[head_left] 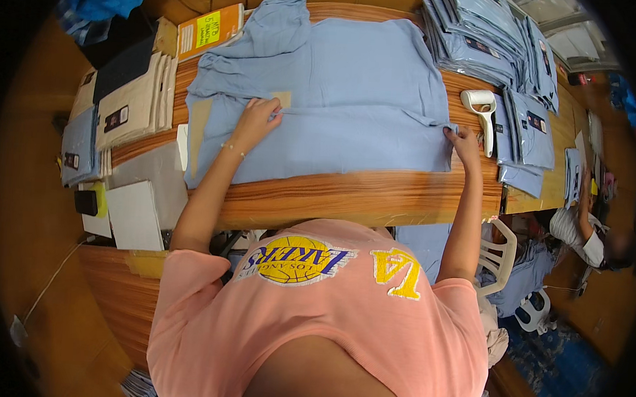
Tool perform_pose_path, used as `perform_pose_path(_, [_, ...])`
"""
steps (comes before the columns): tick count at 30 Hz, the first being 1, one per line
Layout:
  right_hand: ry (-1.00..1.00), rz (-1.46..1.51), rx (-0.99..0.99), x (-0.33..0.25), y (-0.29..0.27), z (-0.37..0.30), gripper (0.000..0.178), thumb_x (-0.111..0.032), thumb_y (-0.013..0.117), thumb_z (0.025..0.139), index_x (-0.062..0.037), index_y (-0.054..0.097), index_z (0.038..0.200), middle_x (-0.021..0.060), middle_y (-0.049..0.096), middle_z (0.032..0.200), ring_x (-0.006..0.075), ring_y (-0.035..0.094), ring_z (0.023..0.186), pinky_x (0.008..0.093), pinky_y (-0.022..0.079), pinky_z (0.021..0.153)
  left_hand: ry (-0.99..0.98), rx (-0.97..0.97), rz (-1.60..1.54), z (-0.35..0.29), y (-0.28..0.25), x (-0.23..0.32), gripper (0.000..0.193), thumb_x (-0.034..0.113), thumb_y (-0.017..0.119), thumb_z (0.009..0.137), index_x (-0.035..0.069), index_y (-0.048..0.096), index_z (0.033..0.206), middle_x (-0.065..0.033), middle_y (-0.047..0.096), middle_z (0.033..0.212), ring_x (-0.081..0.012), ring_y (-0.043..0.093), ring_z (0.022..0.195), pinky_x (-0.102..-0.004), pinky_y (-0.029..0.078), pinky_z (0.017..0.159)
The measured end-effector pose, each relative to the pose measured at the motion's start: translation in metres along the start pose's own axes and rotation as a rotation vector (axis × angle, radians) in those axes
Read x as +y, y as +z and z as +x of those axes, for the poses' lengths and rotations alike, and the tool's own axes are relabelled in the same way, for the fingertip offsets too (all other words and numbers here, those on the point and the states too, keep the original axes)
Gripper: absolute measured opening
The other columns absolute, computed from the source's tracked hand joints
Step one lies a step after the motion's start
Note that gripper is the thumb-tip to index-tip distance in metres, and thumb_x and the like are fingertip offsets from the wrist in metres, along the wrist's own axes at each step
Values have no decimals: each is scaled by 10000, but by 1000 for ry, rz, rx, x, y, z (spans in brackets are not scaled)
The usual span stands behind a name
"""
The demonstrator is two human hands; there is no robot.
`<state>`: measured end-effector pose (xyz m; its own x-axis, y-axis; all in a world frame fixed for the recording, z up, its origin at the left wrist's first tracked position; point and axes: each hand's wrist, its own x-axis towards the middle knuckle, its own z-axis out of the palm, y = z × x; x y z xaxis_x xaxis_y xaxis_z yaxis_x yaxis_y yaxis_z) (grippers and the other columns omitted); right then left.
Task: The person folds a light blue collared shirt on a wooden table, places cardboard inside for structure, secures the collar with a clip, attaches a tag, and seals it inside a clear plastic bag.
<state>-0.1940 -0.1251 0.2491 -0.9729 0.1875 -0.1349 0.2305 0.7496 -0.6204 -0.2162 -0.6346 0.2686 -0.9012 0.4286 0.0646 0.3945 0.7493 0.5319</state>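
A light blue garment (366, 80) lies spread on the wood-grain table (361, 193) in front of me, with a fold running across its middle. My left hand (259, 121) pinches the cloth at the left end of that fold, beside a small beige patch (281, 99). At the garment's right edge, my right hand (464, 142) has thumb and fingers closed on the other end of the fold. A beige strip (199, 133) shows along the garment's left side. Part of the cloth is bunched up (268, 33) at the far left.
A white lint roller (483, 113) lies right of the garment. Stacks of bagged blue garments (474, 35) stand at the far right. On the left are folded beige garments (134, 105), an orange and yellow pad (210, 32) and white boards (134, 215). Another person (579, 228) sits at right.
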Motion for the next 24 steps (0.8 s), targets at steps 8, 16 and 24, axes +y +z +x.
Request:
perform_pose_path(8, [125,-35,33,5,15,14,258,-240,674,768,-2,663,868,146,616,682,277,600,657,368,448,574,111,153,146,5,22,-3,147,93,612,805,53,587,943,-92,589,1099,-245,526,1059,-420,347,937])
perform_pose_path(16, [-233,-440,325,-45,64,-58,520,-373,561,852,-155,455,1312,135,369,1388,303,324,1293,526,255,1020,139,128,173,-2,39,-21,145,110,586,829,46,550,954,-86,539,1227,-225,425,1243,-505,250,1049])
perform_pose_path(24, [-174,-547,101,-12,63,-125,606,-423,509,878,-174,333,1402,100,250,1477,271,201,1369,531,133,1074,34,131,183,-74,60,1,294,127,589,821,51,538,1100,-88,515,1257,-207,423,1240,-490,293,1023])
